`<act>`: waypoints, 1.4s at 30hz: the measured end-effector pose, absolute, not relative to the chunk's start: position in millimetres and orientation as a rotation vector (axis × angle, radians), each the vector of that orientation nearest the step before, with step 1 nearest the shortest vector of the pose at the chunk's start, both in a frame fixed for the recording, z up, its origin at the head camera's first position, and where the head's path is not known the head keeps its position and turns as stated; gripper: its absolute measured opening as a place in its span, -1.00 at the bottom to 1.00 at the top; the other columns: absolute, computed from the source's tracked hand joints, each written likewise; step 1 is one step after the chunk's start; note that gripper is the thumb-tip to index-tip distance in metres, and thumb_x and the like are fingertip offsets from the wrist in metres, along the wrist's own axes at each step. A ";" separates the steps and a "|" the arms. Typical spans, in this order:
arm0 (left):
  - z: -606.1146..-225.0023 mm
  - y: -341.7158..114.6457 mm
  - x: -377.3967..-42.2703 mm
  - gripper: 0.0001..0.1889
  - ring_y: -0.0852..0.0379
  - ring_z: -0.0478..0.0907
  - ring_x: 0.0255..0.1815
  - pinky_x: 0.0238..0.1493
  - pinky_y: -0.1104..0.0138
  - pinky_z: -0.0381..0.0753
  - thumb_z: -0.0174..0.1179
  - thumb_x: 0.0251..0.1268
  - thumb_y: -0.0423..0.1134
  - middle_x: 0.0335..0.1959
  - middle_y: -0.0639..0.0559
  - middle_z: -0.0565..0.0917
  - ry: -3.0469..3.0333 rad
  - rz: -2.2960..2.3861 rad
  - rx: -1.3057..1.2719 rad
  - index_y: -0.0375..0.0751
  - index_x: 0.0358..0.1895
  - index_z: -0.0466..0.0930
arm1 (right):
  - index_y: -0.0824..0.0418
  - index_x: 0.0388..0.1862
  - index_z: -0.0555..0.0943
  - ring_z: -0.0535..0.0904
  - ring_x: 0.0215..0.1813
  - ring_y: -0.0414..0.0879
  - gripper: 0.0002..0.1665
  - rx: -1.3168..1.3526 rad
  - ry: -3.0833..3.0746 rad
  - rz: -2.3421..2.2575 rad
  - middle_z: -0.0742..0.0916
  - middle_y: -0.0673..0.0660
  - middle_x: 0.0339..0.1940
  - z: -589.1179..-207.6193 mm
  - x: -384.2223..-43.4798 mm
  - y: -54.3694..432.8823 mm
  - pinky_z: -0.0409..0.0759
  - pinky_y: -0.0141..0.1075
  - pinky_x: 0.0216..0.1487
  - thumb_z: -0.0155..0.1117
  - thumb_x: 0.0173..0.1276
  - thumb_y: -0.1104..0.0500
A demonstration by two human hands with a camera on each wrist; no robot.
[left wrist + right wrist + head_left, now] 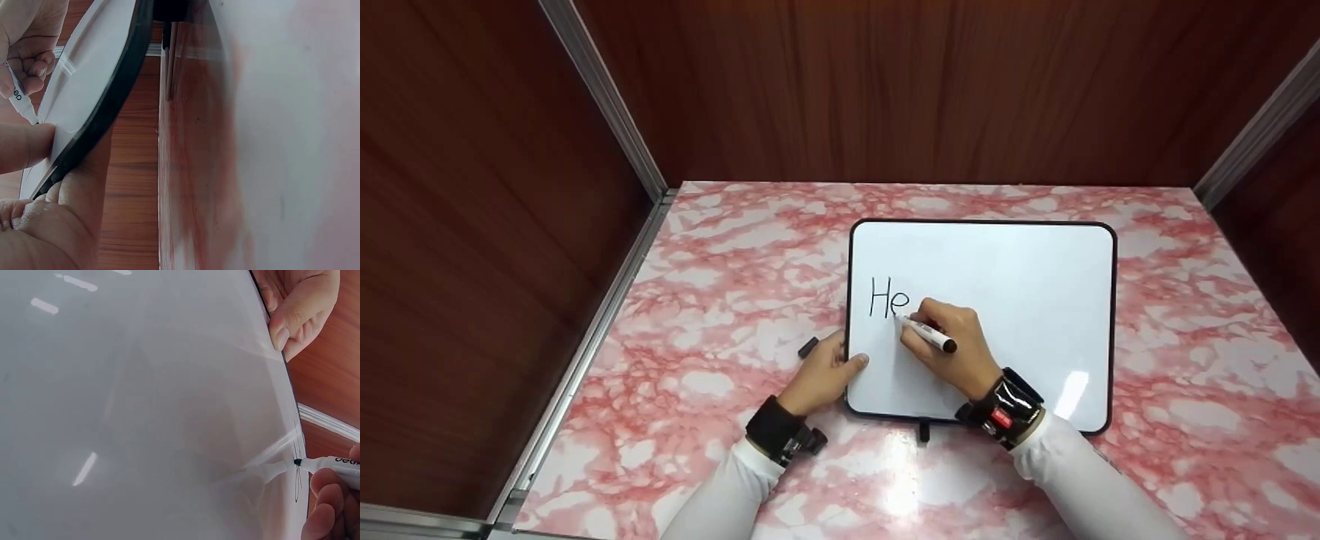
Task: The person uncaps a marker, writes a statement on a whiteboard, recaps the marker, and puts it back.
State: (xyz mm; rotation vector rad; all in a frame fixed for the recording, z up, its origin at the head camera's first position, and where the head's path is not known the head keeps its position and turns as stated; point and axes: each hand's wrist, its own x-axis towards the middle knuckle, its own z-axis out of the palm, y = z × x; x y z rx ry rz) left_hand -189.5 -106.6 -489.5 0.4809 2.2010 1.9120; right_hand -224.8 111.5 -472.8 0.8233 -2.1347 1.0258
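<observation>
A whiteboard [1005,277] with a black frame is held over the table, and the black letters "He" [879,298] stand on its left part. My left hand [821,373] grips the board's left edge, thumb on the white face and fingers behind the frame. In the left wrist view, the board's dark rim [121,84] runs between that thumb and the fingers. My right hand [960,345] pinches a white marker [928,332] with a black end. In the right wrist view, the marker's dark tip [298,462] is right at the board's surface by the letters.
A small black piece [808,346] lies on the red-and-white marbled table [720,300] left of the board. Another black piece [924,430] shows at the board's lower edge. Dark wood panels [922,90] with metal rails [607,97] surround the table.
</observation>
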 end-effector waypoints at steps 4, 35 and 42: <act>-489.4 -107.0 -189.3 -0.66 -0.12 0.66 -0.12 -0.14 0.15 0.69 0.10 0.35 -0.48 -0.05 -0.32 0.65 2.190 1.920 0.474 -0.47 0.17 0.43 | 0.07 -0.65 0.42 0.33 -0.67 -0.31 -0.76 0.817 -2.144 1.058 0.58 -0.15 -0.66 -472.3 -223.3 113.7 0.24 -0.44 -0.72 0.28 0.01 0.31; -496.3 -107.7 -189.4 -0.68 -0.11 0.69 -0.24 -0.25 0.15 0.71 0.11 0.35 -0.46 -0.13 -0.27 0.68 2.210 1.909 0.415 -0.42 0.14 0.46 | 0.14 -0.52 0.52 0.35 -0.70 -0.26 -0.86 0.735 -2.118 1.171 0.60 -0.12 -0.65 -464.0 -226.6 129.4 0.27 -0.44 -0.73 0.33 0.05 0.30; -519.9 -107.0 -201.6 -0.69 -0.04 0.69 -0.22 -0.23 0.19 0.71 0.12 0.37 -0.41 -0.12 -0.20 0.69 2.214 1.917 0.436 -0.37 0.15 0.46 | 0.17 -0.50 0.52 0.43 -0.64 -0.23 -0.85 0.668 -2.071 1.149 0.63 -0.08 -0.62 -457.7 -236.6 132.1 0.34 -0.44 -0.66 0.35 0.07 0.29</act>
